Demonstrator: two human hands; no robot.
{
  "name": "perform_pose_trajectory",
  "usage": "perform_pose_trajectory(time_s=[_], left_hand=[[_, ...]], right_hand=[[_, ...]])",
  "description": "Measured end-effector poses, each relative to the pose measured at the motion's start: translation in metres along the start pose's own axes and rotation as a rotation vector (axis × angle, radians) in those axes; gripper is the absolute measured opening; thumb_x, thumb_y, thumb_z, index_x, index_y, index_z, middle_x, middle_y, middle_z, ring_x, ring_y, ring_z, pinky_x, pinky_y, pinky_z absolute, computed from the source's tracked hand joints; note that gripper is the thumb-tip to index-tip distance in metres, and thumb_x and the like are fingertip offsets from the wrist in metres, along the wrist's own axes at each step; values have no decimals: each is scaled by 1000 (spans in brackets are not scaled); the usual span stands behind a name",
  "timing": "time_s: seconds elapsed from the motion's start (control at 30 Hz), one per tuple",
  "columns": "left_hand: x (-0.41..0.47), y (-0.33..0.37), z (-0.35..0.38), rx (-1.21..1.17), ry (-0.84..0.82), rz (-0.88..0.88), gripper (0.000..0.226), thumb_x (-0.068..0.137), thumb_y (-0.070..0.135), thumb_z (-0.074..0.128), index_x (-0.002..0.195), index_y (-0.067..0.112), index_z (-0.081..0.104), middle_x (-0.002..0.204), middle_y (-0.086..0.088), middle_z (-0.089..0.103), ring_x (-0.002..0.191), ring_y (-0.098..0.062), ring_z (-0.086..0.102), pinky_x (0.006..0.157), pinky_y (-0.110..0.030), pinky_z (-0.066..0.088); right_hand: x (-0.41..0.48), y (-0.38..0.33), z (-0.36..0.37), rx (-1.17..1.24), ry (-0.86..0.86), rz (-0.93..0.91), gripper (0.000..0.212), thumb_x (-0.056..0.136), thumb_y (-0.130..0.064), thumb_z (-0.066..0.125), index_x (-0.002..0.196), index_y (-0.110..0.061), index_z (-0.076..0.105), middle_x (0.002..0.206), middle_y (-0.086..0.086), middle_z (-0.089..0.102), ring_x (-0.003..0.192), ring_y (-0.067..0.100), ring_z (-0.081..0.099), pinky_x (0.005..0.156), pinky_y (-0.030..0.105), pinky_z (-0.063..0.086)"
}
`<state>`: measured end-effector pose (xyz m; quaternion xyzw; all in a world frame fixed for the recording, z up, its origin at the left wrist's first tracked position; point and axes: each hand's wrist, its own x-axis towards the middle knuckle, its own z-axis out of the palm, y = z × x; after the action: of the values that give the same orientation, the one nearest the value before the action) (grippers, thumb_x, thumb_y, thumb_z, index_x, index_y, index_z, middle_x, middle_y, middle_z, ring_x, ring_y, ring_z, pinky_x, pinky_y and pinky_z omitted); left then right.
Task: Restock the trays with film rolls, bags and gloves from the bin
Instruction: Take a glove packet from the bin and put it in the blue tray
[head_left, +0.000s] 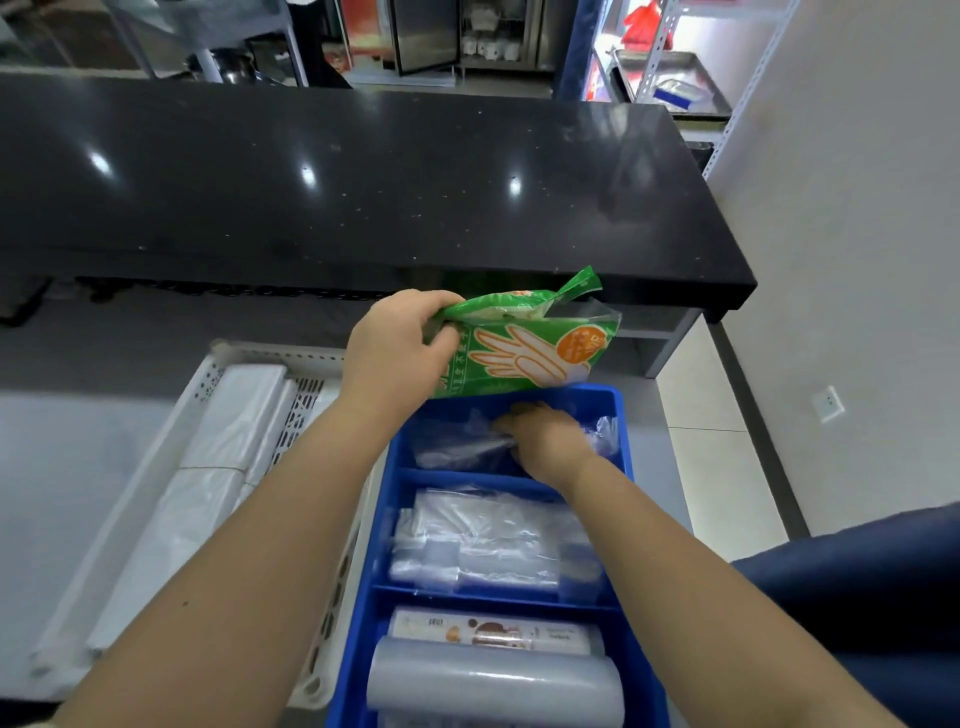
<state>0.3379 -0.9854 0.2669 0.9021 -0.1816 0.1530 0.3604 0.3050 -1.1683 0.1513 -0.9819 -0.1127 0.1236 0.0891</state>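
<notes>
Left hand (395, 348) fingers pinch the glove pack (530, 348) by its left edge. Below those fingers, the right hand (545, 441) lies on clear plastic (452, 447) in the tray's (597, 395) far compartment, 1 of 3. I cannot tell whether its fingers grip.

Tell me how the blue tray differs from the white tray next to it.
The blue tray is solid-walled and split into compartments; the white tray has perforated walls. The blue tray holds clear bags and film rolls; the white tray holds white bag stacks. Both are plastic and lie side by side.
</notes>
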Motion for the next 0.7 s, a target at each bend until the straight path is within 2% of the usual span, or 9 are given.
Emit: perform_pose_trajectory(time_s=[0.07,0.17,0.23,0.3,0.33,0.37,0.43,0.5,0.7], left_hand=[[2,4,-5,-62,-27,-40,27,82,20,58,106,29,68,92,17,63,86,-7,58,72,-29,48],[7,10,-9,-185,-118,-106,27,79,19,61,100,33,71,84,20,67,81,-4,62,72,-30,53],[10,15,-3,-260,-173,-116,25,77,16,63,93,33,73,79,18,70,75,-1,64,69,-29,55],[13,20,7,-330,-237,-141,24,77,14,64,87,34,72,75,17,70,70,0,65,67,-29,56],[14,20,14,-345,-281,-163,23,77,14,65,85,34,72,74,14,71,70,-2,66,67,-30,56],[16,19,22,-337,-331,-183,21,77,14,66,85,32,73,75,10,72,72,-6,67,69,-32,56],[19,11,36,-250,-444,-187,18,77,13,66,88,25,74,80,0,74,79,-17,69,73,-37,57],[22,1,46,-128,-535,-159,18,78,12,65,92,18,74,85,-5,73,82,-23,68,75,-38,56],[29,-27,51,140,-422,-7,30,83,12,54,111,19,62,103,-10,67,91,-30,60,74,-40,52]], right_hand=[[-18,-8,-8,-62,149,-45,41,78,-4,61,114,-22,62,107,7,62,98,33,56,72,33,42],[-53,-18,-14,-98,324,-69,31,55,-4,76,83,-12,69,75,11,63,68,34,61,54,33,42],[-74,-22,-17,-82,412,-48,16,58,-13,68,74,-10,68,66,12,60,59,32,58,47,31,39],[-89,-24,-17,-71,450,-24,17,62,-17,55,70,-8,66,63,12,57,56,31,56,46,30,33],[-94,-24,-17,-69,450,-4,16,62,-16,55,70,-7,65,62,12,55,56,31,55,46,30,31],[-99,-24,-17,-74,446,15,13,61,-13,61,71,-6,65,63,12,55,56,31,55,46,30,31],[-107,-23,-16,-66,440,48,22,53,-6,76,73,-6,66,65,13,57,57,31,56,45,33,38],[-110,-22,-15,-48,447,67,26,49,1,78,72,-5,66,65,13,57,57,32,55,44,35,42],[-112,-21,-12,-45,466,100,29,46,4,78,71,-4,66,64,13,57,54,30,54,42,32,40]])
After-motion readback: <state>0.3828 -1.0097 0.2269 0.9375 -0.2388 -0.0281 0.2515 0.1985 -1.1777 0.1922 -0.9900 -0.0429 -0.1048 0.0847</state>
